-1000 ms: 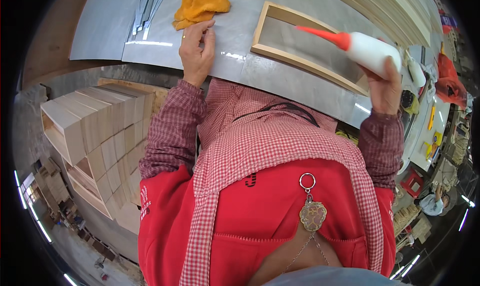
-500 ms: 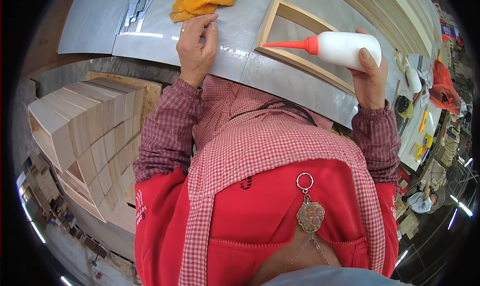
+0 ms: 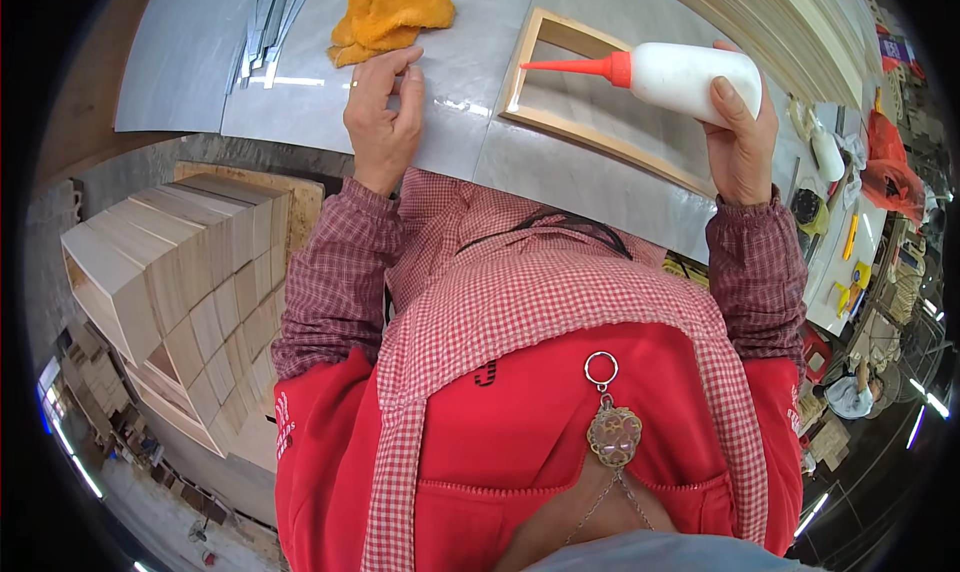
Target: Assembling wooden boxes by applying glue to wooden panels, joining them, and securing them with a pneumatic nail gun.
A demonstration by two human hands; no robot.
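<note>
My right hand [image 3: 742,157] is closed round a white squeeze bottle [image 3: 685,77] with a long red nozzle, held on its side. The nozzle points left, its tip over the short left side of a rectangular wooden frame [image 3: 610,154] lying on the grey table. A small white spot shows on that side by the near left corner. My left hand [image 3: 383,122] is over the table's near edge, fingers loosely bent and apart, with nothing visible in it. Its fingertips are just beside a crumpled orange cloth [image 3: 390,17].
Thin metal strips [image 3: 270,22] lie left of the cloth. Long pale wooden strips [image 3: 800,32] are stacked at the far right. Stacked wooden boxes [image 3: 190,282] stand on the left. Another white bottle [image 3: 827,157] and a red plastic bag [image 3: 890,167] lie rightward; a person [image 3: 850,397] is beyond.
The nozzle tip has moved from the frame's near left corner farther along its short left side. A white spot now shows near that corner. My left hand is about the same.
</note>
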